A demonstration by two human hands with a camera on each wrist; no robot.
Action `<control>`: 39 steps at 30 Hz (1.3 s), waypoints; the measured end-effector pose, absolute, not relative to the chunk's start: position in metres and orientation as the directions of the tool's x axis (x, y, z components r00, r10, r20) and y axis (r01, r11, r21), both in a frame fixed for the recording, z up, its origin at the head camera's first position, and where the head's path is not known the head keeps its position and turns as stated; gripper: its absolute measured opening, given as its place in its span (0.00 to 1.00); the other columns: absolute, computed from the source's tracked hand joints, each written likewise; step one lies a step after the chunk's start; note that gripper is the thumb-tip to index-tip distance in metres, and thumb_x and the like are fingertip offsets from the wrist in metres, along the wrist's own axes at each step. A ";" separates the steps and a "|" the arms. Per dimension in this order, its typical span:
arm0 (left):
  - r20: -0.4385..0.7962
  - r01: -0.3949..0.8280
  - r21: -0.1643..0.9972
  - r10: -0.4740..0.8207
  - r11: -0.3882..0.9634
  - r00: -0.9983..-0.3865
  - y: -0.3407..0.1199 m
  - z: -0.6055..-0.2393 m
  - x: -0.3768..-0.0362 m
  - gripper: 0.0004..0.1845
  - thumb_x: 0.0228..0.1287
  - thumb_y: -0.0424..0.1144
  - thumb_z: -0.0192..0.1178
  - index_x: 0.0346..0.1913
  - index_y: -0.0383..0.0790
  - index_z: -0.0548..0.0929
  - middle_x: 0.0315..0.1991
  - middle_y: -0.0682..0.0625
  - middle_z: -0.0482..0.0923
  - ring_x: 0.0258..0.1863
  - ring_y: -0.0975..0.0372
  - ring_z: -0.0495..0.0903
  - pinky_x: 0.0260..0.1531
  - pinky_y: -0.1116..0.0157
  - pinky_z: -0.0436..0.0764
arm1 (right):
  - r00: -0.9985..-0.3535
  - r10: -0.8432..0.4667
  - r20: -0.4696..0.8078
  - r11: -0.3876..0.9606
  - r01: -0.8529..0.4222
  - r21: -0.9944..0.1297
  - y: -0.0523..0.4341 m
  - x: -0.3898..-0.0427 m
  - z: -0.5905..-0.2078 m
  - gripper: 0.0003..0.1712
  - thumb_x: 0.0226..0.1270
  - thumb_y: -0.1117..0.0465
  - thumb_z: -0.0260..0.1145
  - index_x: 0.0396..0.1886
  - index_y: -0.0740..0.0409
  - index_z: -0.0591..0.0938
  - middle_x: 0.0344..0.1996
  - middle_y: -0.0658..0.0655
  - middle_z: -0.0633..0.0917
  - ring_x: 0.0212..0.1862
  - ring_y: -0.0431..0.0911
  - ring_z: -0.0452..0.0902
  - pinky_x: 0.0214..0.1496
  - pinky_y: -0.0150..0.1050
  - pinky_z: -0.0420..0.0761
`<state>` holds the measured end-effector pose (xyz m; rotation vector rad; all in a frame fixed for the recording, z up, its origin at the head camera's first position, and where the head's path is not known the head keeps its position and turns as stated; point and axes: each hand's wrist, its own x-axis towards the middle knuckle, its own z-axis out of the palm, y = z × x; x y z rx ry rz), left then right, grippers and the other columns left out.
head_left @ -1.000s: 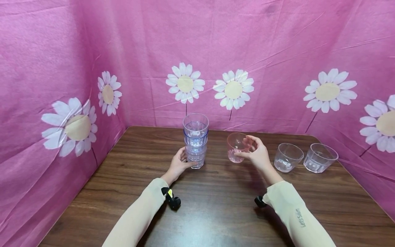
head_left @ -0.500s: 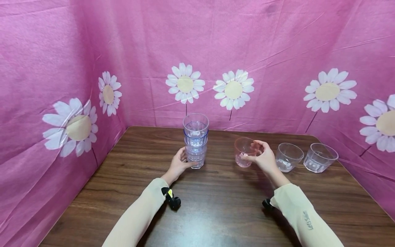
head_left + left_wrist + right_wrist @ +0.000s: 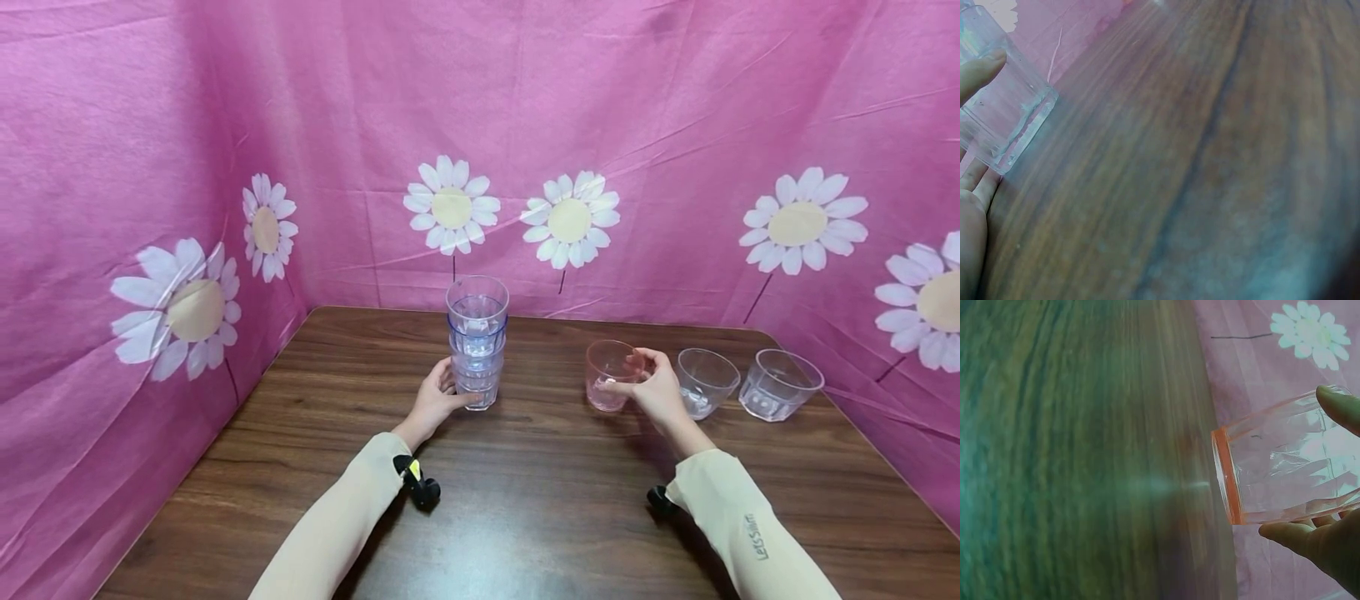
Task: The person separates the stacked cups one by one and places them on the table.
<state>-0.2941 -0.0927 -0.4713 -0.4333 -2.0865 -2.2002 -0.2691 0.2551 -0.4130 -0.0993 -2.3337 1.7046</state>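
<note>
A tall stack of nested plastic tumblers, clear and blue-tinted, stands upright toward the table's back. My left hand holds its bottom tumbler from the left, thumb across the front and fingers behind. The left wrist view shows the clear base of this tumbler beneath the thumb. To the right of the stack, my right hand grips a pink tumbler by its right side, mouth up. Thumb and fingers stand on opposite sides of the pink tumbler in the right wrist view, its orange-edged base close to the table.
Two clear tumblers stand to the right on the brown wooden table: a nearer one, partly behind my right hand, and another beside it. A pink cloth with printed daisies surrounds the table's back and sides.
My right hand has moved right and slightly nearer with the pink tumbler, away from the stack and toward the two clear tumblers. The left hand stays at the stack.
</note>
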 end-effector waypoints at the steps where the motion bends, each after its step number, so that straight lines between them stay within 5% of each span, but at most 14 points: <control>1: 0.254 0.247 0.967 0.136 -0.070 -0.957 -0.093 -0.471 -0.294 0.38 0.50 0.19 0.69 0.66 0.25 0.66 0.61 0.30 0.73 0.62 0.44 0.72 0.64 0.52 0.72 | -0.966 0.205 0.159 0.312 -0.090 -0.946 0.256 -0.270 -0.414 0.52 0.44 0.71 0.81 0.66 0.72 0.60 0.57 0.69 0.72 0.54 0.54 0.74 0.45 0.20 0.75; 14: 0.256 0.251 0.966 0.132 -0.058 -0.958 -0.093 -0.472 -0.294 0.39 0.49 0.20 0.70 0.66 0.26 0.66 0.61 0.31 0.74 0.62 0.44 0.73 0.64 0.52 0.72 | -0.963 0.235 0.130 0.254 -0.069 -0.965 0.263 -0.272 -0.418 0.53 0.44 0.76 0.79 0.67 0.73 0.57 0.54 0.63 0.70 0.48 0.41 0.74 0.42 0.20 0.77; 33: 0.254 0.249 0.967 0.131 -0.054 -0.958 -0.093 -0.473 -0.294 0.40 0.49 0.18 0.69 0.67 0.25 0.64 0.61 0.30 0.73 0.62 0.44 0.72 0.64 0.51 0.72 | -0.974 0.178 0.138 0.374 -0.063 -0.925 0.266 -0.271 -0.417 0.53 0.48 0.68 0.80 0.67 0.74 0.55 0.55 0.67 0.69 0.56 0.56 0.69 0.42 0.20 0.72; 39: 0.321 0.312 0.947 0.153 -0.083 -0.935 -0.095 -0.478 -0.295 0.40 0.50 0.29 0.74 0.66 0.28 0.67 0.60 0.33 0.75 0.61 0.46 0.74 0.63 0.52 0.73 | -0.980 0.149 0.129 0.377 -0.065 -0.924 0.266 -0.269 -0.414 0.60 0.51 0.67 0.78 0.73 0.72 0.48 0.63 0.74 0.65 0.62 0.62 0.66 0.56 0.32 0.71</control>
